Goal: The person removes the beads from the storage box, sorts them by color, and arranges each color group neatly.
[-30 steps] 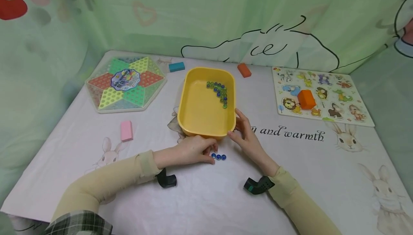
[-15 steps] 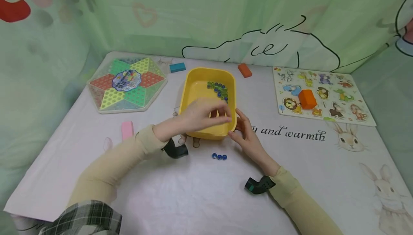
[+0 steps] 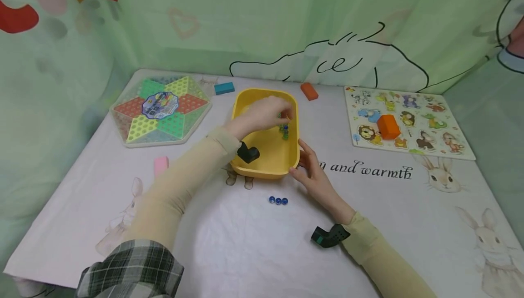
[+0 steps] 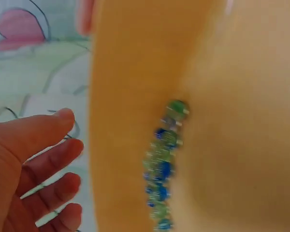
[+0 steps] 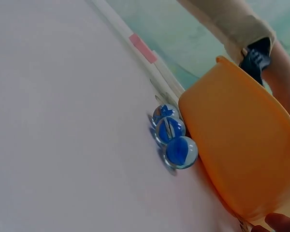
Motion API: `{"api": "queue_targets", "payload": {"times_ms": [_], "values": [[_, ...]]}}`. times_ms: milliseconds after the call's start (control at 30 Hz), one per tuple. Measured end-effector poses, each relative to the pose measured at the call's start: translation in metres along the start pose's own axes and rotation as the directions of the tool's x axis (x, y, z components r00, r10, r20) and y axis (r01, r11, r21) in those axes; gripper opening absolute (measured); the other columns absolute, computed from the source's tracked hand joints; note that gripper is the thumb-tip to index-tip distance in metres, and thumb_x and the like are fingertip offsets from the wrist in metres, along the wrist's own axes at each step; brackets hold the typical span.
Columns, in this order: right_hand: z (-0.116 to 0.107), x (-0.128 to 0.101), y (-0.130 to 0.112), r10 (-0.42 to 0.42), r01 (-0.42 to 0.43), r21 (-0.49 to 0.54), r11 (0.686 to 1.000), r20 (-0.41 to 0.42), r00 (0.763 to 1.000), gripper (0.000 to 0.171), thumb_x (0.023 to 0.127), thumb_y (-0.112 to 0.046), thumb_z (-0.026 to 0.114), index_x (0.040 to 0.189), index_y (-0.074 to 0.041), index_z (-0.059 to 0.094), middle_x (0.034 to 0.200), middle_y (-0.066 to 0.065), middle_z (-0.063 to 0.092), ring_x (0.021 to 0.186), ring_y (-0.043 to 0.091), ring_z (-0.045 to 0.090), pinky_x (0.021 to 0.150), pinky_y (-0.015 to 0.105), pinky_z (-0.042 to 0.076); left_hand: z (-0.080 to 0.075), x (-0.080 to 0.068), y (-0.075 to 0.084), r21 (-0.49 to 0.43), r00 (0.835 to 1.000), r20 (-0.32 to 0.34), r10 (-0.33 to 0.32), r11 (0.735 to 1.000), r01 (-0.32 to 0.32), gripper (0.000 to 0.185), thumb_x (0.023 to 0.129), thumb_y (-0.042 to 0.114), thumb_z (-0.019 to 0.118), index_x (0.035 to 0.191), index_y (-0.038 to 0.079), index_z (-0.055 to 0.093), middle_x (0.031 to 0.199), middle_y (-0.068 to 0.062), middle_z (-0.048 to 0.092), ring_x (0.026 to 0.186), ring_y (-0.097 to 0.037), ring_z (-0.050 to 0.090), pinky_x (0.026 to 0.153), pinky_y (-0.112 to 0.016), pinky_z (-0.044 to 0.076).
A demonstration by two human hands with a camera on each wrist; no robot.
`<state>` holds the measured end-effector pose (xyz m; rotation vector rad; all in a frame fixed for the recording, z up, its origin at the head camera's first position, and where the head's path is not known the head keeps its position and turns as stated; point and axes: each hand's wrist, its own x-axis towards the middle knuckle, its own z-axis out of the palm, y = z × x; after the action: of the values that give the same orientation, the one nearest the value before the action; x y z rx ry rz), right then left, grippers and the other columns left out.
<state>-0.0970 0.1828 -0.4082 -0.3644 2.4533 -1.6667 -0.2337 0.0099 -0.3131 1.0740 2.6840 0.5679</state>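
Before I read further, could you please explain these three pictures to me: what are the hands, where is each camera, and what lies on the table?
No machine here: a person works with two bare hands. One camera sits on the head and looks down; one sits on each wrist. In the head view, the left hand reaches into the yellow tub, over green and blue marbles; whether it holds one I cannot tell. The right hand touches the tub's near right corner. Three blue marbles lie on the table; the right wrist view shows them close. Also there: a star board, an animal puzzle, small blocks.
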Motion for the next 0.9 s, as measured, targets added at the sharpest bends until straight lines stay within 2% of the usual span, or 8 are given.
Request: {"api": "queue_targets", "payload": {"times_ms": [233, 333, 667, 767, 900], "values": [[0.000, -0.002, -0.002, -0.015, 0.015, 0.003, 1.000, 0.005, 1.000, 0.073, 0.092, -0.019, 0.054, 0.147, -0.031, 0.009, 0.143, 0.017, 0.034, 0.127, 0.035, 0.039, 0.106, 0.058, 0.022, 0.019, 0.017, -0.009, 0.134, 0.988, 0.157, 0.008, 0.991, -0.029, 0.015, 0.089, 0.018, 0.061, 0.103, 0.013, 0.065, 0.099, -0.001, 0.062, 0.089, -0.015, 0.051, 0.084, -0.025, 0.043], [0.000, -0.001, -0.002, -0.018, 0.018, -0.008, 1.000, 0.000, 1.000, 0.073, 0.092, -0.019, 0.055, 0.147, -0.031, 0.009, 0.143, 0.017, 0.034, 0.127, 0.035, 0.039, 0.106, 0.058, 0.022, 0.024, 0.019, -0.008, 0.162, 0.981, 0.195, 0.011, 0.986, -0.043, 0.017, 0.089, 0.016, 0.062, 0.105, 0.012, 0.065, 0.102, -0.002, 0.062, 0.093, -0.016, 0.051, 0.088, -0.027, 0.042], [0.000, -0.001, -0.002, -0.015, 0.015, -0.010, 1.000, -0.002, 1.000, 0.073, 0.092, -0.020, 0.055, 0.147, -0.033, 0.009, 0.142, 0.016, 0.035, 0.127, 0.034, 0.039, 0.107, 0.056, 0.021, 0.033, 0.017, -0.005, 0.312, 0.984, 0.176, 0.024, 0.947, -0.079, 0.019, 0.089, 0.014, 0.060, 0.107, 0.014, 0.066, 0.107, -0.003, 0.063, 0.099, -0.017, 0.054, 0.090, -0.031, 0.043], [0.000, -0.001, -0.002, -0.009, 0.009, -0.011, 1.000, -0.002, 1.000, 0.073, 0.092, -0.020, 0.055, 0.147, -0.034, 0.010, 0.142, 0.016, 0.035, 0.127, 0.034, 0.039, 0.107, 0.056, 0.021, 0.034, 0.017, -0.005, 0.335, 0.983, 0.183, 0.029, 0.938, -0.091, 0.019, 0.089, 0.012, 0.059, 0.106, 0.014, 0.066, 0.108, -0.003, 0.063, 0.101, -0.018, 0.055, 0.090, -0.032, 0.045], [0.000, -0.001, -0.002, -0.006, 0.006, -0.005, 1.000, -0.004, 1.000, 0.073, 0.092, -0.020, 0.055, 0.147, -0.035, 0.010, 0.142, 0.016, 0.035, 0.126, 0.033, 0.040, 0.107, 0.055, 0.022, 0.036, 0.017, -0.005, 0.332, 0.978, 0.209, 0.021, 0.939, -0.091, 0.019, 0.087, 0.013, 0.062, 0.106, 0.013, 0.065, 0.108, -0.004, 0.062, 0.099, -0.017, 0.055, 0.089, -0.032, 0.045]]}}
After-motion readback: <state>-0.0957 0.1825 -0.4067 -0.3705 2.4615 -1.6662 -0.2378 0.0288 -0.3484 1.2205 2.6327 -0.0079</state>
